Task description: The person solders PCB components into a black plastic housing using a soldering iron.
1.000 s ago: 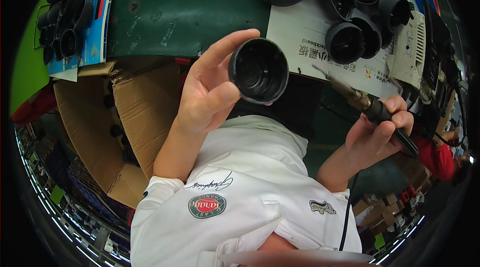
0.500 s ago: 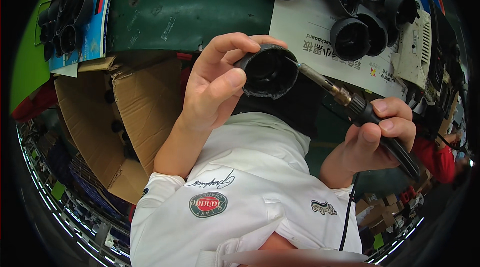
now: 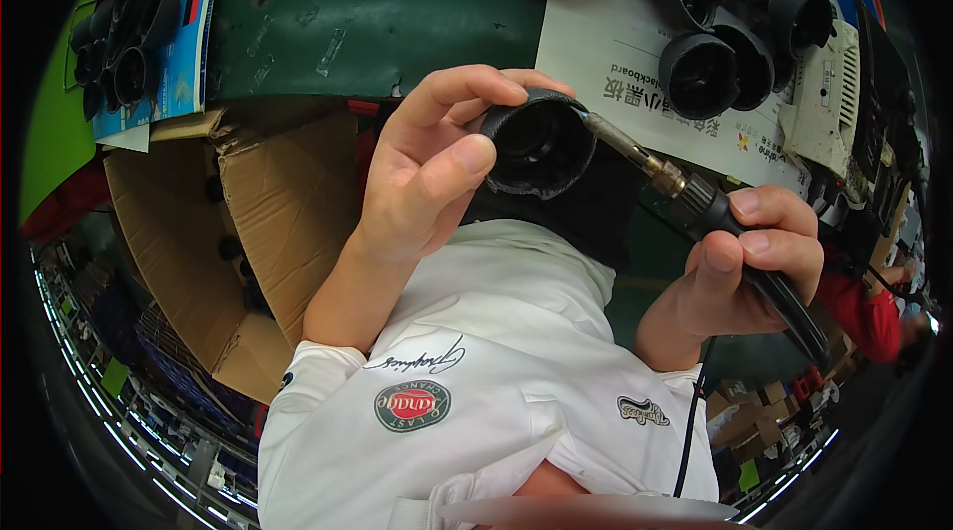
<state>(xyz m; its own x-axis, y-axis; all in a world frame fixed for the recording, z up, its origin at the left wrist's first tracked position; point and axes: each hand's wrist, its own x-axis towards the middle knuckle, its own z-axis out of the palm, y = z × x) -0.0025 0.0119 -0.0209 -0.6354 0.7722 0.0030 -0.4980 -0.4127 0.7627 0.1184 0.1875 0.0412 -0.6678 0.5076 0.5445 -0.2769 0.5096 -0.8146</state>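
My left hand (image 3: 429,158) grips a black cup-shaped part (image 3: 541,178) between thumb and fingers, its round opening turned toward me. The part has a ribbed wall and an uneven lower rim. In my right hand (image 3: 759,257) is a soldering iron (image 3: 700,200) with a black handle and a metal barrel. Its tip meets the upper right rim of the part; whether it presses on the rim or just inside it I cannot tell. A cable (image 3: 687,441) hangs down below the right hand.
Several similar black parts (image 3: 698,75) stand on a white printed sheet (image 3: 596,54) at the far right, beside a pale vented box (image 3: 826,98). More black parts (image 3: 132,75) sit at far left. An open cardboard box (image 3: 288,222) stands left of my forearm, below the green table (image 3: 397,14).
The soldering iron has shifted slightly to the left and up along the part's rim. The left hand and the part have moved a little to the right.
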